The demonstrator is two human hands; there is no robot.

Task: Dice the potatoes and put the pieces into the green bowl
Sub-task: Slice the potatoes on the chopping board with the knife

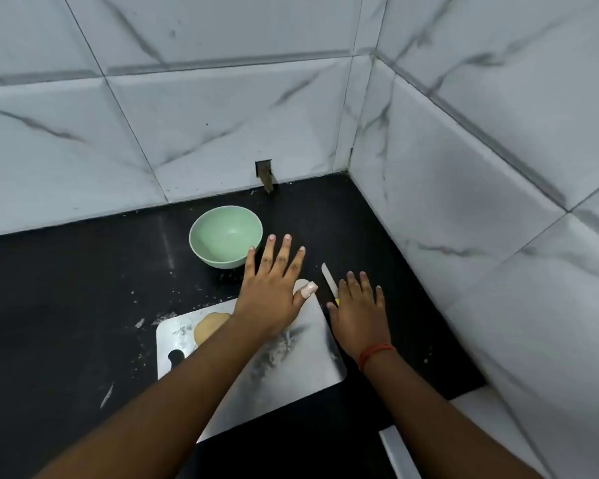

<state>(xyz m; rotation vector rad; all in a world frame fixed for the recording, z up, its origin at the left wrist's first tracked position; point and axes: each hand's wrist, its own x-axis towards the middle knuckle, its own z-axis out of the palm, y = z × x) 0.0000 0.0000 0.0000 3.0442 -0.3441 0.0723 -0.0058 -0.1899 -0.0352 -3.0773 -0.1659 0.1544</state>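
A peeled potato lies on the steel cutting board, partly hidden by my left forearm. A second pale potato peeks out under my left thumb at the board's far edge. My left hand is spread flat with straight fingers over the board's far corner, near the empty green bowl. Just right of the board lies a knife with a yellow handle. My right hand lies flat over the handle, fingers straight.
The black countertop ends at marble-tiled walls at the back and on the right, forming a corner. A small pipe stub sticks out of the back wall behind the bowl. Scraps litter the counter on the left.
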